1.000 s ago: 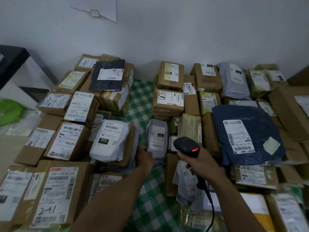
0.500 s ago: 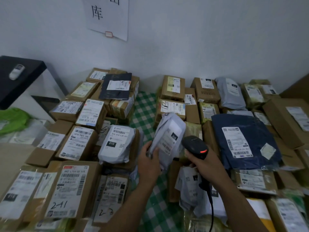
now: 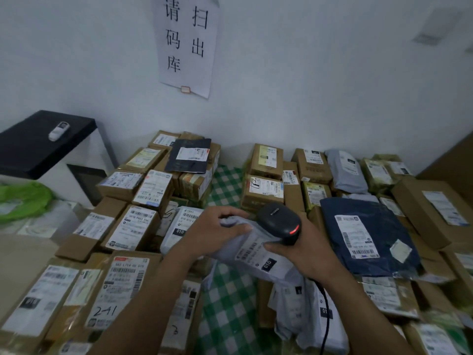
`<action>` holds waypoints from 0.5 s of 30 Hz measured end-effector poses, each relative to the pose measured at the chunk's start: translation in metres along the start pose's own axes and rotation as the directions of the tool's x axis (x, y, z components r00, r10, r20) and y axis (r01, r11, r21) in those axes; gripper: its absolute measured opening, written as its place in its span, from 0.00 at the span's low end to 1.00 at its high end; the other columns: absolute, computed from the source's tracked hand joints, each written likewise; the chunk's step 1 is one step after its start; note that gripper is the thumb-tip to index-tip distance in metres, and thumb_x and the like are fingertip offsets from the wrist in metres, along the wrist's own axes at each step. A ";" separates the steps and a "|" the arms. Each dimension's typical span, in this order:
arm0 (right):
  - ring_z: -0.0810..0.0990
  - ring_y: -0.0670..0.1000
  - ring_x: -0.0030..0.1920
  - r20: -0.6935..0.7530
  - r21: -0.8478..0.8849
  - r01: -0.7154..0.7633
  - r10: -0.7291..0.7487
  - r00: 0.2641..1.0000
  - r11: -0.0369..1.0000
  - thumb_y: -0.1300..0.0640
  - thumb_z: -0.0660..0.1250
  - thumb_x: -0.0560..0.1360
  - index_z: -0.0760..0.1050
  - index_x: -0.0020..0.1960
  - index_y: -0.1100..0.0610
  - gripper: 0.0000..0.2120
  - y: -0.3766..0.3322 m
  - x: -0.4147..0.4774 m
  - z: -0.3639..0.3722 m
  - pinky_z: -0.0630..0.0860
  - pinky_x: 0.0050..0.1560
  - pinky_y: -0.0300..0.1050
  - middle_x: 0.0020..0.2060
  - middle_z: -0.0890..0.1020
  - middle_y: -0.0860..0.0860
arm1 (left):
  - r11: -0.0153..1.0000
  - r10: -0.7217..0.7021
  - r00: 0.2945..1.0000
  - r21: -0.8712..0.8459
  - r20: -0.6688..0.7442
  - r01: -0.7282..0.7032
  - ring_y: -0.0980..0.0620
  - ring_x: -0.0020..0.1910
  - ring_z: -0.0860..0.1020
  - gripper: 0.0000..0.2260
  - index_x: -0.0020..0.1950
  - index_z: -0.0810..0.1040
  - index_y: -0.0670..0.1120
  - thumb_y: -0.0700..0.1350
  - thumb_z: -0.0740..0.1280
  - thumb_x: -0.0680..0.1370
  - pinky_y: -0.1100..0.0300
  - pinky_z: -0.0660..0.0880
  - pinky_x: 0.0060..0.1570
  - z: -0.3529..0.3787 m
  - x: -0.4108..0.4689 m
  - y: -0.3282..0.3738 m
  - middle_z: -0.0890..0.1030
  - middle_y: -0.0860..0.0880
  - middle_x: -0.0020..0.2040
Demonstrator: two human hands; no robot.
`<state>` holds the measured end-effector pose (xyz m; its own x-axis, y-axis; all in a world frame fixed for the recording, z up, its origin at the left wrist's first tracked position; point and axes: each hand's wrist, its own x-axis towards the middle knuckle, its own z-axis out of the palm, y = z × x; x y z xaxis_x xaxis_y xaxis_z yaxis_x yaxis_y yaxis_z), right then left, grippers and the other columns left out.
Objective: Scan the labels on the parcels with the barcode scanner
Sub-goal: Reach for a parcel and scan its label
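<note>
My left hand (image 3: 216,228) grips the top end of a grey poly-bag parcel (image 3: 256,254) held above the green checked cloth (image 3: 225,298). Its white label with a barcode and a black "010" tag faces up. My right hand (image 3: 304,254) holds the black barcode scanner (image 3: 280,222) by its handle, the head with a red light just above the parcel's label, thumb touching the bag. The scanner's black cable (image 3: 325,311) drops toward the bottom edge.
Cardboard boxes with labels fill the left (image 3: 128,226) and back (image 3: 266,190). A dark blue bag (image 3: 368,237) lies at the right. More grey bags (image 3: 307,313) sit under my right wrist. A black-topped cabinet (image 3: 43,142) stands at the left wall, a paper sign (image 3: 186,42) above.
My left hand picked the grey bag up from the cloth and laid it flatter and nearer to me. The scanner moved over its label. My view tilted upward.
</note>
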<state>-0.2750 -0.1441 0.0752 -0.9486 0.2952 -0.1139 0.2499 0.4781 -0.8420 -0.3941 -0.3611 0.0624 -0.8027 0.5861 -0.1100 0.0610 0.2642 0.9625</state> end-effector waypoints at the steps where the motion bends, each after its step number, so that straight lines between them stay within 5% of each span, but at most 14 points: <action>1: 0.80 0.34 0.57 0.015 0.016 -0.016 0.016 1.000 1.000 0.54 0.85 0.65 0.74 0.66 0.41 0.34 -0.002 0.000 -0.001 0.77 0.56 0.37 0.57 0.83 0.36 | 1.000 0.013 1.000 -0.013 0.014 -0.013 0.59 0.53 0.83 0.09 0.55 0.85 0.58 0.53 0.77 0.75 0.53 0.83 0.55 -0.003 0.001 0.004 0.86 0.59 0.53; 5: 0.83 0.36 0.49 0.095 0.054 -0.097 0.092 0.991 0.994 0.59 0.82 0.71 0.77 0.66 0.45 0.27 -0.007 0.001 -0.002 0.79 0.44 0.37 0.51 0.86 0.40 | 0.988 0.091 0.996 0.126 0.008 -0.091 0.61 0.57 0.81 0.14 0.61 0.83 0.58 0.54 0.76 0.76 0.58 0.79 0.59 0.001 0.004 0.015 0.84 0.60 0.58; 8: 0.85 0.41 0.38 0.029 0.221 -0.159 0.156 0.987 0.962 0.64 0.78 0.74 0.80 0.61 0.49 0.19 -0.008 0.003 -0.002 0.79 0.36 0.39 0.43 0.88 0.44 | 0.958 0.200 0.944 0.255 -0.263 -0.132 0.62 0.66 0.71 0.31 0.74 0.72 0.54 0.56 0.77 0.74 0.61 0.69 0.68 0.013 -0.001 0.013 0.73 0.55 0.72; 11: 0.84 0.46 0.34 -0.077 0.376 -0.202 0.248 0.966 0.904 0.64 0.77 0.75 0.83 0.55 0.53 0.12 -0.011 0.007 -0.004 0.79 0.36 0.43 0.39 0.88 0.48 | 0.998 0.062 0.900 0.006 -0.431 -0.066 0.57 0.73 0.67 0.36 0.77 0.64 0.62 0.58 0.77 0.74 0.54 0.71 0.69 0.028 -0.015 -0.003 0.67 0.57 0.77; 15: 0.83 0.60 0.40 -0.029 0.513 -0.278 0.340 0.940 0.812 0.64 0.78 0.74 0.85 0.50 0.59 0.06 -0.018 0.007 -0.002 0.82 0.46 0.60 0.45 0.87 0.65 | 0.917 -0.134 0.964 -0.397 -0.231 0.032 0.64 0.54 0.82 0.30 0.70 0.66 0.65 0.44 0.76 0.76 0.65 0.81 0.46 0.058 -0.035 -0.019 0.80 0.58 0.62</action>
<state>-0.2857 -0.1488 0.0905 -0.8011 0.4638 -0.3783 0.3671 -0.1184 -0.9226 -0.3328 -0.3423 0.0335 -0.9188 0.3526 -0.1773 -0.2053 -0.0433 0.9778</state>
